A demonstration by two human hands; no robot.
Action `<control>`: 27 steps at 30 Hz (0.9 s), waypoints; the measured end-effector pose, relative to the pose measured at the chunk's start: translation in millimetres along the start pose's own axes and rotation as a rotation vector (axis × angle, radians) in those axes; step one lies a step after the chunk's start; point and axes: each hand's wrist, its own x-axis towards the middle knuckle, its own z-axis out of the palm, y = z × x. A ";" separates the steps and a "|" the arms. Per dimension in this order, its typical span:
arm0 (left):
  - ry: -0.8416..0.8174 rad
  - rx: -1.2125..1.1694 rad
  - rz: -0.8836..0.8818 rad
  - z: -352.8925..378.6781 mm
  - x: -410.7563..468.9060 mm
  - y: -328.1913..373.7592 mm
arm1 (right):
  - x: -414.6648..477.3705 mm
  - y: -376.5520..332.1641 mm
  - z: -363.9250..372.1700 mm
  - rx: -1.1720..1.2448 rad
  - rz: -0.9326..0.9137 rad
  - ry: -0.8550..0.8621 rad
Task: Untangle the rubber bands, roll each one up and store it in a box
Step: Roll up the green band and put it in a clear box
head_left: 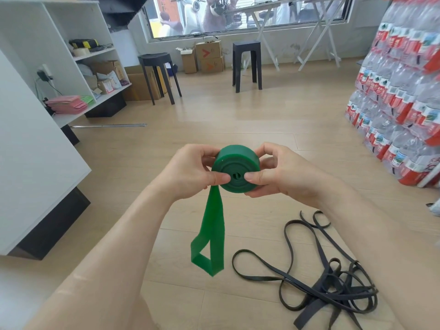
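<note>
Left hand (190,170) and right hand (283,172) pinch the rolled green band (234,167) between them, its tail hanging down.

Daylight is coming through a wide window (247,17) onto the pale wood floor (238,120); two black stools (159,75) are standing near white shelves (78,58).

The green band (234,171) I hold is a tight coil facing me, looped tail dangling below; the black bands (312,312) lie tangled on the floor (238,120).
</note>
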 end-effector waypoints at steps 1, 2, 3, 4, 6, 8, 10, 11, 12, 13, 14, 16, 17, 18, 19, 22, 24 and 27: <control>0.003 0.112 0.017 0.2 0.0 0.6 | -0.8 -1.9 -0.7 -0.213 -0.009 -0.021; 0.003 0.247 0.033 0.9 -0.6 2.3 | -1.7 -4.4 -0.9 -0.485 -0.037 -0.016; 0.001 0.385 0.045 2.2 -1.6 4.3 | -2.6 -6.9 1.2 -0.719 -0.083 0.009; -0.008 0.501 0.057 4.7 -2.5 7.1 | -3.8 -8.7 5.1 -0.869 -0.144 0.040; -0.040 0.663 0.101 12.3 -4.2 12.7 | -6.6 -10.1 15.5 -0.957 -0.231 0.069; -0.067 0.748 0.137 19.2 -4.5 16.9 | -4.7 -5.0 22.2 -1.013 -0.265 0.087; -0.071 0.728 0.122 20.9 -4.4 18.2 | -2.4 -1.2 22.2 -1.073 -0.265 0.091; -0.065 0.692 0.102 20.0 -3.7 17.7 | -2.2 -0.6 20.0 -1.074 -0.267 0.079; -0.059 0.653 0.084 18.5 -3.5 17.3 | -2.3 -0.5 18.0 -1.051 -0.279 0.060; -0.055 0.627 0.069 17.0 -3.1 15.9 | -2.5 -0.1 16.5 -1.002 -0.310 0.043; -0.053 0.615 0.058 15.9 -2.8 14.9 | -2.9 -0.2 15.7 -0.926 -0.321 0.021; -0.058 0.609 0.045 15.2 -3.0 13.1 | -2.6 0.6 12.3 -0.770 -0.283 -0.039; -0.057 0.594 0.045 15.3 -3.2 12.3 | -2.6 1.4 11.5 -0.752 -0.256 -0.088; -0.058 0.569 0.045 15.4 -3.7 11.9 | -2.1 3.1 11.6 -0.788 -0.232 -0.111; -0.058 0.538 0.046 15.6 -3.9 11.8 | 0.1 6.3 11.0 -0.838 -0.235 -0.109; -0.001 0.416 0.043 15.3 -3.1 11.1 | 4.1 9.2 9.9 -0.923 -0.303 0.051; 0.046 0.303 0.041 12.9 -1.4 8.4 | 4.8 7.6 7.1 -0.869 -0.333 0.124; 0.021 0.220 0.016 10.3 0.0 3.5 | 4.0 4.4 3.2 -0.726 -0.303 0.151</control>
